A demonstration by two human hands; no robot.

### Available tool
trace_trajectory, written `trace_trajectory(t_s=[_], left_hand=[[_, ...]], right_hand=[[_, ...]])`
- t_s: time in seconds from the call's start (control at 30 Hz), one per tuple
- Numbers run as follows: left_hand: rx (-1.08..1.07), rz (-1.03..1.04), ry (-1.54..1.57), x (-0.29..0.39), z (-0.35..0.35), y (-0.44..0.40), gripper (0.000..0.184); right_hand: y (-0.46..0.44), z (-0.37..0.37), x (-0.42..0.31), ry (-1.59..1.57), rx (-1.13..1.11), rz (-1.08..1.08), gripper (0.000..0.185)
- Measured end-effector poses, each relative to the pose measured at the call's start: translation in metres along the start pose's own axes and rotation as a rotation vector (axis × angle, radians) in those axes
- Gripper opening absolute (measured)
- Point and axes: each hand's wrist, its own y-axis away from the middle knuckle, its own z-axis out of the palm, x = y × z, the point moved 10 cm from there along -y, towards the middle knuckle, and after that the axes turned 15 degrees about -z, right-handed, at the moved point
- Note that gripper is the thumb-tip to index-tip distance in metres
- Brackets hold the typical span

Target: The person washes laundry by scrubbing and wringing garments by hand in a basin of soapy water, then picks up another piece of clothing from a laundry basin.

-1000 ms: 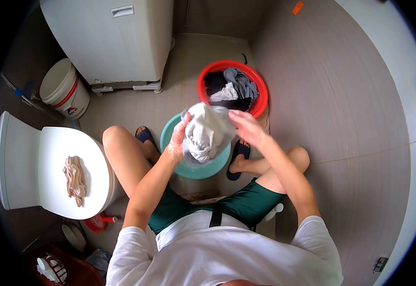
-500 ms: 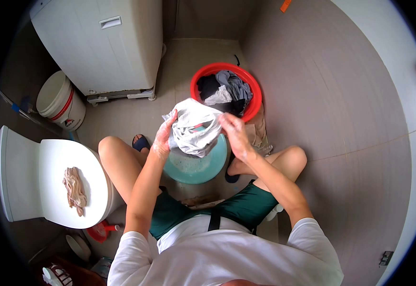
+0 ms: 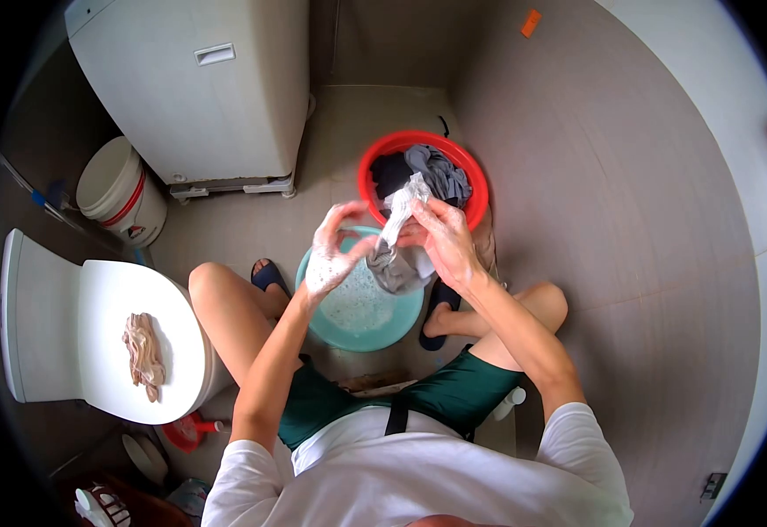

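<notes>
A wet white and grey garment (image 3: 395, 267), bunched into a narrow strip, hangs from my right hand (image 3: 446, 241), whose fingers pinch it. Its grey lower end dangles over the teal basin (image 3: 320, 323), which holds soapy water. My left hand (image 3: 334, 256) is apart from the cloth on its left side, fingers curved and spread, with suds on the palm and wrist. Just behind my hands stands a red tub (image 3: 476, 180) with dark and grey clothes (image 3: 437, 172) in it. The garment's exact kind cannot be made out.
A white washing machine (image 3: 194, 97) stands at the back left, with a white bucket (image 3: 115, 198) beside it. Left of my knee, a beige cloth (image 3: 144, 356) lies on the closed toilet lid (image 3: 107, 307). A grey wall (image 3: 612, 193) bounds the right side.
The garment was spread wide between both hands; now it is gathered narrow and hangs from my right hand. My left hand has let go of it and opened.
</notes>
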Motion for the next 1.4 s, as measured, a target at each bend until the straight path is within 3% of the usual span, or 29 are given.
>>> trace_trajectory(t_s=[0.07, 0.13, 0.17, 0.27, 0.4, 0.43, 0.47, 0.6, 0.73, 0.77, 0.87, 1.0, 1.17, 1.27, 1.37, 1.4], left_hand=[[-0.029, 0.178, -0.025, 0.050, 0.013, -0.004, 0.043], [-0.316, 0.171, -0.326, 0.046, 0.036, -0.017, 0.036], [-0.412, -0.020, -0.348, 0.029, 0.042, -0.026, 0.029], [-0.486, -0.109, -0.405, 0.016, 0.050, -0.035, 0.021], [-0.393, -0.100, -0.329, 0.040, 0.040, -0.041, 0.022], [-0.350, -0.222, -0.387, 0.038, 0.034, -0.042, 0.025], [-0.306, -0.136, -0.360, 0.043, 0.030, -0.044, 0.025], [-0.252, -0.150, -0.252, 0.049, 0.016, -0.044, 0.025], [-0.244, -0.135, -0.154, 0.053, 0.021, -0.041, 0.024], [-0.227, -0.123, -0.105, 0.049, 0.022, -0.043, 0.022], [-0.186, -0.041, -0.138, 0.056, 0.025, -0.038, 0.021], [-0.205, -0.084, -0.242, 0.065, 0.031, -0.031, 0.021], [-0.176, -0.101, -0.287, 0.066, 0.028, -0.027, 0.023], [-0.188, -0.142, -0.118, 0.052, 0.024, -0.031, 0.025], [-0.226, -0.315, 0.123, 0.023, 0.026, -0.033, 0.026], [-0.246, -0.357, 0.229, 0.016, 0.029, -0.033, 0.026]], right_hand=[[0.000, 0.000, -0.003, 0.079, -0.020, -0.025, 0.023], [-0.003, -0.005, -0.005, 0.152, -0.030, -0.073, 0.022], [-0.004, -0.012, -0.004, 0.153, -0.006, -0.070, 0.022], [-0.004, -0.026, -0.001, 0.098, 0.067, -0.059, 0.022], [0.000, -0.037, 0.002, 0.183, 0.140, -0.119, 0.020], [0.004, -0.041, 0.002, 0.203, 0.200, -0.139, 0.021], [0.011, -0.040, 0.008, 0.212, 0.160, -0.107, 0.021], [0.049, -0.011, 0.026, 0.192, -0.032, 0.030, 0.025], [0.048, 0.006, 0.029, 0.572, -0.166, -0.165, 0.025], [0.047, 0.007, 0.033, 0.680, -0.221, -0.113, 0.023], [0.049, 0.029, 0.010, 0.697, -0.250, -0.417, 0.021], [0.035, 0.012, 0.042, 0.546, -0.061, -0.151, 0.021], [0.016, -0.005, 0.052, 0.972, -0.075, -0.397, 0.021], [0.014, -0.001, 0.068, 0.945, -0.284, -0.328, 0.022], [0.022, -0.009, 0.109, 0.762, -0.381, 0.322, 0.027], [0.022, -0.008, 0.108, 0.692, -0.354, 0.267, 0.029]])
